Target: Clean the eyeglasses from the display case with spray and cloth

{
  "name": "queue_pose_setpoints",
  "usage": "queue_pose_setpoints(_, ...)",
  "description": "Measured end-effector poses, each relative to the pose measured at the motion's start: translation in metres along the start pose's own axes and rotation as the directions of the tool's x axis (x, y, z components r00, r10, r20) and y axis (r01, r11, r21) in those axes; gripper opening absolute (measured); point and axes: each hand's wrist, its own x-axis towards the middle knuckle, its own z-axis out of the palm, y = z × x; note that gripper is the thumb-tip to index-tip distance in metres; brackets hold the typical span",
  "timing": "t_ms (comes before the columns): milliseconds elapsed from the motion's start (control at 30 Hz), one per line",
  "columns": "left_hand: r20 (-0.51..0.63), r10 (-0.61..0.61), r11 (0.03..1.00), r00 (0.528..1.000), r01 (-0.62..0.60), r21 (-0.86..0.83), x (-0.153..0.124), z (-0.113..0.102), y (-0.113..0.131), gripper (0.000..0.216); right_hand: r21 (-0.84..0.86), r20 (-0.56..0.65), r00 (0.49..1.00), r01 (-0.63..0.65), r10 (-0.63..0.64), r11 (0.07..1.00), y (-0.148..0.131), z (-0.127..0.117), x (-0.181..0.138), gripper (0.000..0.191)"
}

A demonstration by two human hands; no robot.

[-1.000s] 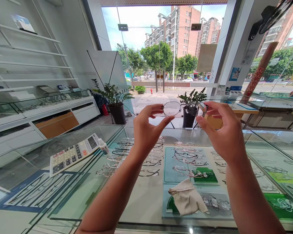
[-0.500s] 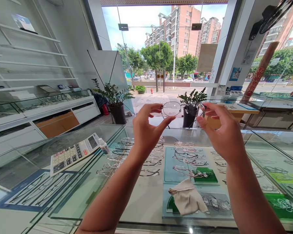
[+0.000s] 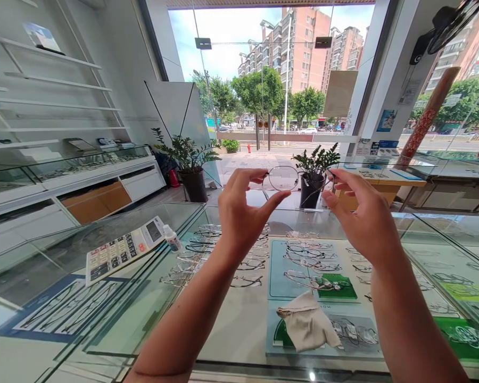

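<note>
A pair of thin round-rimmed eyeglasses (image 3: 283, 178) is held up at the far side of the glass counter. My left hand (image 3: 245, 207) pinches its left outer edge between fingers and thumb, the thumb below the clear lens. On the other side my right hand (image 3: 359, 215) is closed on the right end of the frame, largely hiding that part. Beneath the hands, rows of eyeglasses (image 3: 311, 260) lie in the display. A crumpled beige cloth (image 3: 309, 323) rests nearer to me, between my forearms.
A large calculator (image 3: 123, 252) and a small white bottle (image 3: 171, 238) stand on the glass counter (image 3: 219, 330) to the left. Beyond it are two potted plants (image 3: 193, 183), glass doors and a street. Another display counter (image 3: 104, 183) runs along the left wall.
The eyeglasses have turned slightly in my hands and shifted a little to the right. Both hands keep their hold, and the whole view has moved only a touch.
</note>
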Motion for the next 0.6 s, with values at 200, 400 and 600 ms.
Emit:
queue_pose_setpoints(200, -0.004, 0.045, 0.999, 0.999, -0.045, 0.006, -0.0011, -0.0002, -0.0007, 0.047, -0.01, 0.015, 1.0, -0.007, 0.007, 1.0, 0.0004, 0.0, -0.0009, 0.049)
queue_pose_setpoints(400, -0.018, 0.077, 0.997, 0.997, -0.077, 0.006, -0.0008, 0.0008, -0.0027, 0.046, -0.011, 0.033, 0.999, -0.014, 0.015, 1.0, 0.0001, -0.0004, -0.0007, 0.048)
queue_pose_setpoints(600, -0.036, 0.095, 0.995, 0.995, -0.095, 0.01, -0.0008, 0.002, -0.0038, 0.046, -0.005, 0.027, 1.0, -0.009, 0.009, 1.0, -0.0013, -0.0008, -0.0011, 0.046)
